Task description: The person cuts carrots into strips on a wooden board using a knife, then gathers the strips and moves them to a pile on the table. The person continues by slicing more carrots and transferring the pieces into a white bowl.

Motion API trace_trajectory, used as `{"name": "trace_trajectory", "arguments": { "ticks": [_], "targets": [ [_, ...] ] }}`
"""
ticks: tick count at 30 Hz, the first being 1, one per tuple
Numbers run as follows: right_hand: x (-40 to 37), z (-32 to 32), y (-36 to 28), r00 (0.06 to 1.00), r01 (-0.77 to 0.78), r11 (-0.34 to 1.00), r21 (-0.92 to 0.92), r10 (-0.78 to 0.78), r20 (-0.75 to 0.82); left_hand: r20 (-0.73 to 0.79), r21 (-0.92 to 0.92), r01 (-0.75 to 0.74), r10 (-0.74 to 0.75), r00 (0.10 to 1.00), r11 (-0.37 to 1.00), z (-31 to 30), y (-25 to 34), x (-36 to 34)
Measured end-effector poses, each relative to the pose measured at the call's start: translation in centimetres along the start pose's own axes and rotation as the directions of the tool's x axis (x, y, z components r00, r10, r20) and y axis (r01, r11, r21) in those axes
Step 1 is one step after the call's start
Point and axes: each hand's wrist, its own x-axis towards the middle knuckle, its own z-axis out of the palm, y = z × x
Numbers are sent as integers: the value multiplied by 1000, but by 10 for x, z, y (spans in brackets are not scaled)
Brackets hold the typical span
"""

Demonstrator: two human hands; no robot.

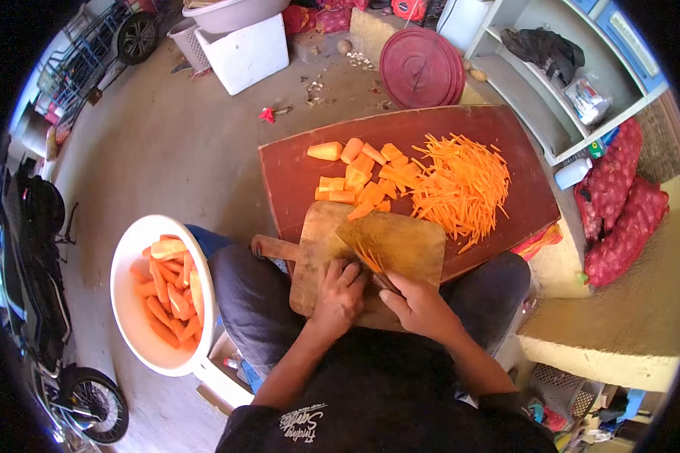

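Note:
A wooden cutting board (317, 234) with a handle lies across my lap, against the red table. My right hand (419, 306) is closed around the handle of a knife (351, 235), its broad blade pointing away over the board. Thin carrot strips (371, 259) lie along the blade. My left hand (340, 294) rests on the board left of the knife, fingers curled down; whatever is under them is hidden. Beyond the board are cut carrot chunks (359, 177) and, to their right, a heap of carrot sticks (461, 185).
The red table (295, 162) stands in front of me. At my left is a white tub (125, 302) of peeled carrots (175, 298). Red mesh sacks (619, 219) and a shelf unit (521, 83) stand at right. A motorcycle wheel (94, 404) shows at lower left.

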Motion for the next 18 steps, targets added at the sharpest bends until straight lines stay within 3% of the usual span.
{"name": "trace_trajectory", "arguments": {
  "ticks": [4,8,11,14,18],
  "targets": [
    [-28,-21,-19,998,-25,998,56,22,54,-36,3,12,-12,999,1000,8,0,-5],
    [-23,-6,-10,995,78,997,-9,-78,-55,-36,-4,1,-1,999,1000,6,0,-2],
    [-5,4,-8,994,91,996,-26,-92,-54,-82,60,-42,47,996,997,9,-2,-1],
    [-3,-4,-10,1000,-4,998,70,3,9,-94,48,-16,20,995,999,10,-2,-3],
    [-29,-17,-18,1000,7,995,99,-9,16,-124,12,3,-1,992,1000,18,-6,-10]
  ]
}}
